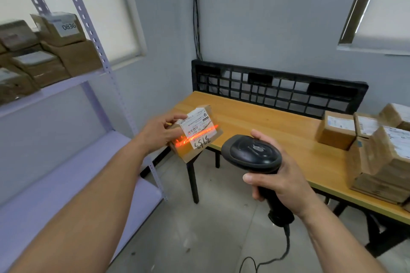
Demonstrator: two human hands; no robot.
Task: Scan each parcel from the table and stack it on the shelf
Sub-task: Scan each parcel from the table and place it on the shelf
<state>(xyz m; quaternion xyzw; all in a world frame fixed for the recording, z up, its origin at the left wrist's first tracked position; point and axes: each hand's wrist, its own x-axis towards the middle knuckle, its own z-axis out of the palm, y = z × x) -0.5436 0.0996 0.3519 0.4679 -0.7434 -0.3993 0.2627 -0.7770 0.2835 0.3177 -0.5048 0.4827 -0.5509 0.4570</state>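
Off the worktop point(255, 122) corner, left hand point(159, 133) grips parcel point(195, 133) label-up so the red beam crosses it; right hand point(279, 181), grip closed round scanner point(253, 153), aims.

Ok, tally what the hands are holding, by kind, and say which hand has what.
parcel: 1, gripped by the left hand
scanner: 1, gripped by the right hand
total: 2
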